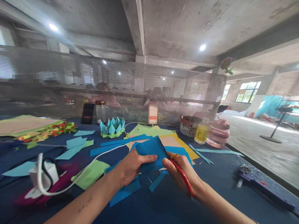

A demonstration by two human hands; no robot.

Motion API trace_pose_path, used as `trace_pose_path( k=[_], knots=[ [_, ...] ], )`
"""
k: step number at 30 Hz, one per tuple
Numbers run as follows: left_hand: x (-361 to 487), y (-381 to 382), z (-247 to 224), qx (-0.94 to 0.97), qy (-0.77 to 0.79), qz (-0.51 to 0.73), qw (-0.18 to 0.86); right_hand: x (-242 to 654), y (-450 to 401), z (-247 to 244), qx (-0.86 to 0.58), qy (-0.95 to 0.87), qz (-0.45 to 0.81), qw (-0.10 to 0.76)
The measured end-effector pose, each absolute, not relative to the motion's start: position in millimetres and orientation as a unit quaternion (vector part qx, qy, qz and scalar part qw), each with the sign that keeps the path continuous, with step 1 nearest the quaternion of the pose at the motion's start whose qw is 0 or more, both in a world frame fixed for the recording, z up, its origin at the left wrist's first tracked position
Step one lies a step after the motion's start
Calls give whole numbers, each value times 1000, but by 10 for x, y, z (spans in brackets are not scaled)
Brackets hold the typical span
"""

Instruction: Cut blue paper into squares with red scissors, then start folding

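In my left hand [132, 166] is a piece of blue paper [149, 151], with the thumb flat on top of it. My right hand [183, 169] grips red-handled scissors [183, 177]. Their dark blades lie along the right edge of the blue paper, pointing up and away from me. Beneath my hands lie more blue pieces, among them a narrow blue strip [157, 181]. Behind the held paper is a spread stack of sheets, with a yellow sheet [187, 146] and light green sheets [151, 130].
A folded turquoise paper crown [112, 127] stands beyond my left hand. A white cable [93, 161] crosses the table. A glass jar [101, 112], a basket [188, 129], a yellow bottle [201, 133] and a pink bottle [218, 134] stand farther back. At right lies a dark glue gun [263, 186].
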State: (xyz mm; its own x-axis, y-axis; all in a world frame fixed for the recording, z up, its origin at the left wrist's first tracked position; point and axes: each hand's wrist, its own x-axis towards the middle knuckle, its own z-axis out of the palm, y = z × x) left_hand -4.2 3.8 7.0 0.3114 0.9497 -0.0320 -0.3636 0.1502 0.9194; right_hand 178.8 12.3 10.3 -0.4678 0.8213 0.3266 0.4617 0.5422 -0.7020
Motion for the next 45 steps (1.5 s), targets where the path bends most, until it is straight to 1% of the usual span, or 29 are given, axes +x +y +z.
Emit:
trace_pose_path(
  k=[6, 16, 28, 36, 45],
  knots=[
    [-42, 46, 59, 440, 326, 485, 682, 1795, 147, 80, -394, -814, 273, 329],
    [-61, 47, 37, 459, 336, 472, 674, 1784, 140, 96, -396, -827, 227, 328],
    [-1, 17, 56, 474, 278, 486, 679, 1811, 176, 75, -378, -837, 208, 336],
    [-13, 23, 34, 475, 307, 490, 664, 1805, 160, 58, -382, -827, 234, 339],
    [-16, 39, 6, 470, 310, 480, 673, 1780, 114, 84, -428, -795, 274, 331]
  ],
)
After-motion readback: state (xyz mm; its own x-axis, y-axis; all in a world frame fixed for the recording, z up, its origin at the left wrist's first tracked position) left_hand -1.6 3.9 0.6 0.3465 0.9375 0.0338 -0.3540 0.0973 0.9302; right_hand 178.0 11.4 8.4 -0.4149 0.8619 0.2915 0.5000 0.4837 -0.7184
